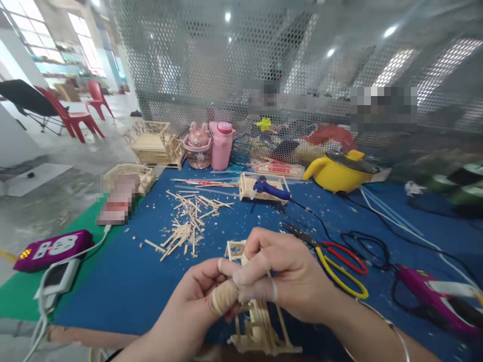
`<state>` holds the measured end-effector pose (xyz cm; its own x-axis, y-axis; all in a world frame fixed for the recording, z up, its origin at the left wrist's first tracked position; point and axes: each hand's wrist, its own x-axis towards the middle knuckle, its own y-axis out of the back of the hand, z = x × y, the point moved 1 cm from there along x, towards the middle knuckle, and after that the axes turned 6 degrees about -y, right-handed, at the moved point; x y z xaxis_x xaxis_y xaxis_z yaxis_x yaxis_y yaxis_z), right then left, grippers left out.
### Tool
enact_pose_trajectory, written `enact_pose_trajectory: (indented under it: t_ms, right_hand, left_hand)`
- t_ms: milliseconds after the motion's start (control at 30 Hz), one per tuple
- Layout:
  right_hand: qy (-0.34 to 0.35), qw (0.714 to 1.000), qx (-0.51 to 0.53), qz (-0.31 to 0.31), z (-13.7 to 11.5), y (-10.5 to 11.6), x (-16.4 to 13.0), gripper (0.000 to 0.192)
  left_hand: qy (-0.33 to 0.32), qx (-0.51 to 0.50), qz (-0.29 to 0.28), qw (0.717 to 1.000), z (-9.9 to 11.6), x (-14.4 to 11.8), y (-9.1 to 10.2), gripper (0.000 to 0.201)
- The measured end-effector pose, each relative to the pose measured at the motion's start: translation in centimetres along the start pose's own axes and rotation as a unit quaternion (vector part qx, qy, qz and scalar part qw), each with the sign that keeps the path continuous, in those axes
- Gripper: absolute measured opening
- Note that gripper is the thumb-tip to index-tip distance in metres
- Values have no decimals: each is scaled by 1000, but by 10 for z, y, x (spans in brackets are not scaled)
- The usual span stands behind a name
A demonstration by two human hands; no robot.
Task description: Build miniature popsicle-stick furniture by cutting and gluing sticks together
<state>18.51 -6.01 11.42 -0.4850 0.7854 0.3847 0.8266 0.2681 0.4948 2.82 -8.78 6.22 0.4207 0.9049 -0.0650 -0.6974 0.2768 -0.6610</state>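
Note:
Both my hands meet at the front middle over a small wooden stick model (pixel 260 322) of pale sticks. Its upper frame shows above my fingers and its broad lower end reaches toward me. My left hand (pixel 204 291) pinches at the model's middle, and its fingertips hide what lies between them. A pale wrap covers its thumb, and a band circles one finger. My right hand (pixel 287 271) is closed on the model from the right, its fingertips against those of the left. To its right lie scissors (pixel 339 271) with red and yellow handles.
Loose wooden sticks (pixel 184 226) lie scattered on the blue table mat (pixel 124 281). A blue glue gun (pixel 271 188) rests on a stick frame (pixel 245 186) farther back. Behind are a pink jug (pixel 222 146) and a yellow pot (pixel 335 173). Cords (pixel 370 246) run along the right.

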Motion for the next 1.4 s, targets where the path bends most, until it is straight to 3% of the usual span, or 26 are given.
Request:
enact_pose_trajectory:
  t_ms: [100,333,533,633,700,833,933,1100,1233,1400]
  right_hand:
    - [0,1000,19,2,0,-3,-4,32]
    - [35,997,17,61,-12,-16,-19,21]
    - [-34,989,-2,143,-18,-21,-43,28]
    - [-76,987,0,144,-14,-5,-64,38]
    - [-117,978,-76,157,-2,17,-81,33]
    - [-299,885,-279,224,45,66,-121,29]
    - [-342,850,-366,162,81,85,-140,40]
    - [-359,826,-425,91,113,102,-146,46]
    - [-371,834,-407,20,121,122,-146,50]
    - [-421,822,-380,49,116,131,-138,60]
  left_hand:
    - [15,-39,-6,999,-4,2,1,35]
    - [-89,-61,19,994,-8,2,-14,38]
    - [-134,-24,53,989,-10,-14,-31,35]
    - [-147,-12,85,985,-8,-22,-26,30]
    - [-151,16,98,984,-5,-24,-17,25]
    - [-157,19,120,980,-2,-19,3,25]
    - [-154,12,127,980,-6,-17,7,25]
    - [-154,8,127,980,-10,-14,2,26]
    - [-125,-29,170,977,-7,-10,-2,30]
    - [-90,-78,218,969,-4,-4,-7,37]
